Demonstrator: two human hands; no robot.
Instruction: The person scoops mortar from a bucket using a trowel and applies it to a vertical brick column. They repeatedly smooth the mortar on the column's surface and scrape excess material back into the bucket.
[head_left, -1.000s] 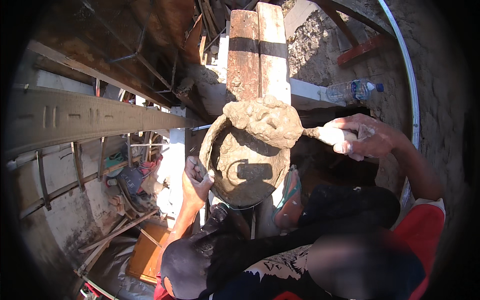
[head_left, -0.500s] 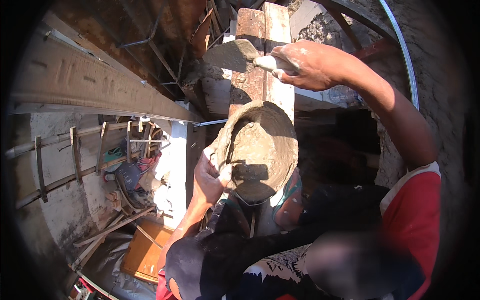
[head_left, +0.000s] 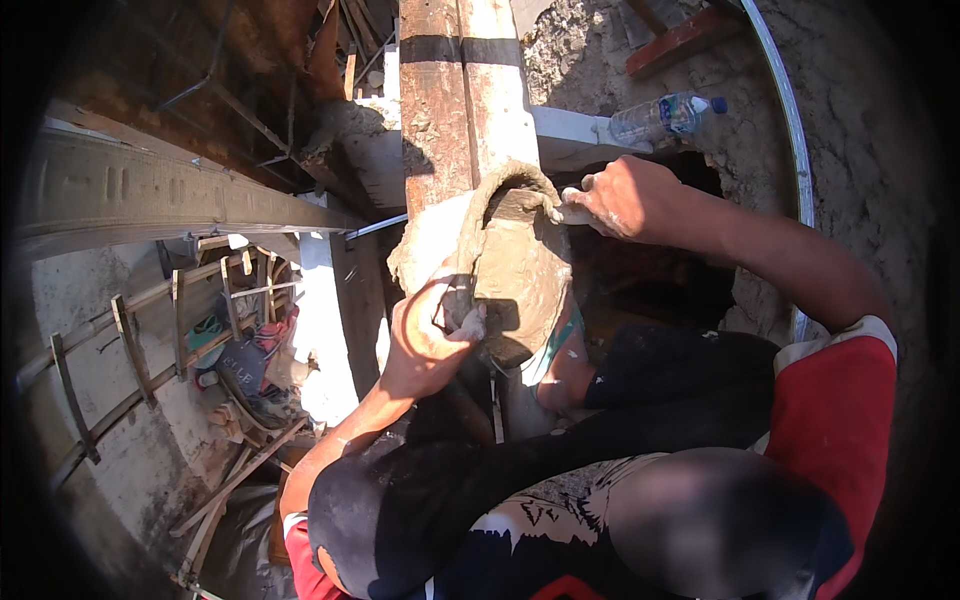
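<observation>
A mortar-caked bucket tilts above the near end of the wooden planks, close to my feet. Grey-brown wet mortar lies inside it. My left hand grips the bucket's left side, its thumb over the rim. At the right rim, my right hand is closed around the handle of a trowel. The blade reaches into the upper part of the bucket, and mortar partly hides it.
Two long planks run away from me, crossing a white ledge. A plastic bottle lies on that ledge at the right. A long beam spans the left. Far below it are a bamboo ladder and piled clutter.
My right hand has brought the trowel down from over the planks to the bucket, its blade now inside. The bucket tilts more. The view has shifted, showing the bottle.
</observation>
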